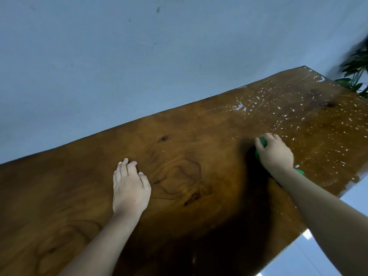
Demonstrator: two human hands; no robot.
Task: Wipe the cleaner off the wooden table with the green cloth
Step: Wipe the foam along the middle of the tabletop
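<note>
Green cloth bunched under curled fingers of right hand, pressed onto wooden bench at near edge of white cleaner droplets. Left hand flat on bench, fingers relaxed, holding nothing. Potted plant at far right corner.

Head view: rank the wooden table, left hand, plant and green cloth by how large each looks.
1. wooden table.
2. left hand and plant: alike, and the plant is cropped and blurred, so unranked.
3. green cloth, mostly hidden under the right hand.
</note>
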